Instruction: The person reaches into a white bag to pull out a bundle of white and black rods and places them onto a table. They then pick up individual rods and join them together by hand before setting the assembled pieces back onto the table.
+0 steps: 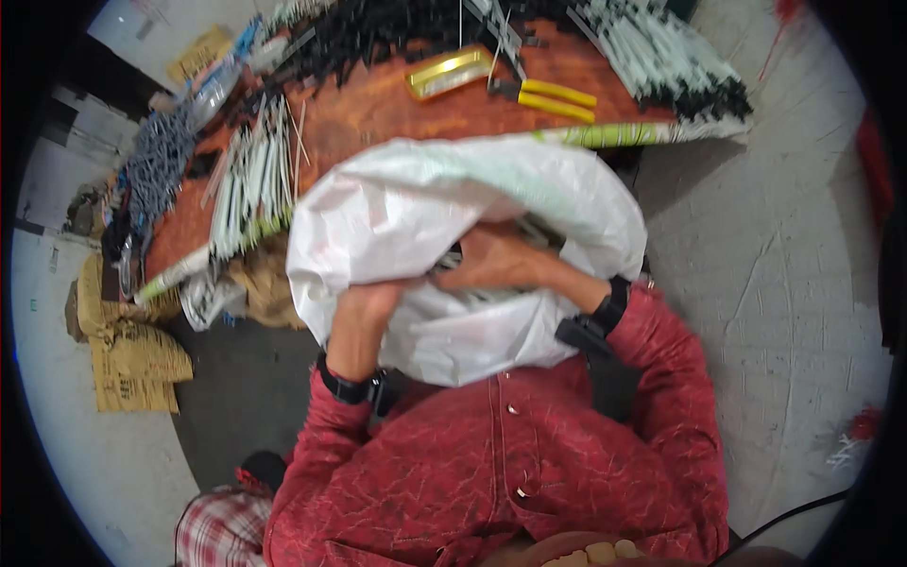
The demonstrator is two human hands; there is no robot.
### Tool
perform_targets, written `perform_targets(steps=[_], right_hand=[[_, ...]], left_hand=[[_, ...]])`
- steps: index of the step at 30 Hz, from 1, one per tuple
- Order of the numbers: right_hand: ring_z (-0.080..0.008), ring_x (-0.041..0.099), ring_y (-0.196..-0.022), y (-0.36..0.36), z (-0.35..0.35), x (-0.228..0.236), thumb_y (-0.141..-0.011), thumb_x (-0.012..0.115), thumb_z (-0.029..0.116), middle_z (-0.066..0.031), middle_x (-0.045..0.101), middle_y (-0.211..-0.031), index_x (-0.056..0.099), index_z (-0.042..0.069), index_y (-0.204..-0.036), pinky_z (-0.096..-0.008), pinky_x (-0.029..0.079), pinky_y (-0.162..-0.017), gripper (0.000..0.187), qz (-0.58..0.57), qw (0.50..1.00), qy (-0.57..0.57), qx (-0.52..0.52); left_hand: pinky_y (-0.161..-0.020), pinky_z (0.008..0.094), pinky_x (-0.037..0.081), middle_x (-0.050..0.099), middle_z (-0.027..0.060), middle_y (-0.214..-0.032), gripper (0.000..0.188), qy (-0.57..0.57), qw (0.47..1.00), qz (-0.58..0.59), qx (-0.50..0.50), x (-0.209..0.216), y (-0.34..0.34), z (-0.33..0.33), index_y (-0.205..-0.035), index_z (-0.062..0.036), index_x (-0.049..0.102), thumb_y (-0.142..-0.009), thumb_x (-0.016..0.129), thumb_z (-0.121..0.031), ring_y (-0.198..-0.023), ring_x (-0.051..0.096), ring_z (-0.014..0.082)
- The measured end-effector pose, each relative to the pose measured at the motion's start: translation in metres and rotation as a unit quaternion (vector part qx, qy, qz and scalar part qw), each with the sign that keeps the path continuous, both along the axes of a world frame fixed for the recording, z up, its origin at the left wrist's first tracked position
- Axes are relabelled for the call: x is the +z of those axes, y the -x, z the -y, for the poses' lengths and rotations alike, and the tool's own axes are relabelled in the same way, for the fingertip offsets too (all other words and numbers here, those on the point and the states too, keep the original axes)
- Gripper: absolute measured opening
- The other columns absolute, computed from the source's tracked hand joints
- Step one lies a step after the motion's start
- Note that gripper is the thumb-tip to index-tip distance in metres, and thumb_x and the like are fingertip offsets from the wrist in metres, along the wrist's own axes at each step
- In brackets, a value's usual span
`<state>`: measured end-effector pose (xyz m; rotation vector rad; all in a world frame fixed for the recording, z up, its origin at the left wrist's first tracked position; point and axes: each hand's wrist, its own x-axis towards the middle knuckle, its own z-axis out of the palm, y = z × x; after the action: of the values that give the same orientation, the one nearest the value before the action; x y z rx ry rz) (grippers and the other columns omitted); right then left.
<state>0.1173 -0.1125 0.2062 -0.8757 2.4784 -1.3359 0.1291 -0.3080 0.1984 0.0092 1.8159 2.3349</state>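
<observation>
Work in the white sack (359, 213) appears under way, unfinished: right hand (496, 257) inside, left hand (378, 297) at its mouth, both grips indeterminable.

A white sack (416, 227) (rather crumpled) gapes open

The bare right hand (491, 255) reached into the mouth of a large, glossy white sack (368, 222) — the bare left hand (378, 300) was at the sack's near left side, its fingers hidden by a fold. Beyond, on a reddish-brown desk (364, 113), lay yellow-handled pliers (557, 100), a shallow rectangular yellow box (448, 74) and a heap of small black pieces (378, 33) — with long, thin whitish strips (661, 57) bunched at the right.
</observation>
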Motion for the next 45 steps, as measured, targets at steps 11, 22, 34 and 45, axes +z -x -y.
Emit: perform_targets(steps=[11, 22, 34, 45], right_hand=[[-0.0333, 0.058, -0.107, 0.004, 0.011, 0.003, -0.062, 0.077, 0.036, -0.0225, 0.061, -0.114, 0.057, -0.003, -0.117, -0.037, 0.043, -0.094, 0.071, 0.003, 1.0, -0.008, 0.009], [-0.0328, 0.061, -0.099, 0.009, 0.014, 0.007, -0.063, 0.072, 0.03, -0.0224, 0.064, -0.107, 0.059, -0.004, -0.113, -0.0355, 0.046, -0.09, 0.062, 0.008, 0.997, -0.074, -0.033], [-0.0247, 0.064, -0.077, -0.021, 0.02, 0.039, -0.066, 0.072, 0.028, -0.0131, 0.067, -0.088, 0.062, -0.001, -0.106, -0.0334, 0.051, -0.075, 0.051, -0.013, 0.99, -0.144, -0.002], [-0.0144, 0.064, -0.078, -0.025, -0.05, 0.13, -0.08, 0.058, 0.009, -0.0115, 0.067, -0.097, 0.063, -0.004, -0.108, -0.0264, 0.053, -0.07, 0.031, -0.073, 0.957, 0.22, -0.173]], left_hand=[[-0.102, 0.0506, 0.041, 0.055, 0.0125, -0.131, 0.046, -0.298, 0.902, 0.18, 0.256, 0.028, 0.003, -0.03, -0.127, -0.0075, 0.053, -0.097, 0.043, -0.04, -0.119, 0.051, 0.0321], [-0.106, 0.0372, 0.034, 0.054, 0.0121, -0.129, 0.052, -0.012, 0.989, -0.125, 0.077, -0.01, -0.015, 0.007, -0.132, -0.0016, 0.049, -0.094, 0.052, -0.038, -0.12, 0.049, 0.0262], [-0.095, 0.0328, 0.039, 0.057, 0.0153, -0.121, 0.059, 0.186, 0.97, -0.129, 0.085, 0.064, 0.041, 0.039, -0.124, 0.0042, 0.053, -0.094, 0.053, -0.046, -0.112, 0.053, 0.0239], [-0.09, 0.0395, 0.044, 0.06, 0.0179, -0.114, 0.046, 0.592, 0.68, -0.431, -0.017, 0.033, -0.009, -0.005, -0.108, -0.0018, 0.059, -0.082, 0.068, -0.039, -0.104, 0.057, 0.0352]])
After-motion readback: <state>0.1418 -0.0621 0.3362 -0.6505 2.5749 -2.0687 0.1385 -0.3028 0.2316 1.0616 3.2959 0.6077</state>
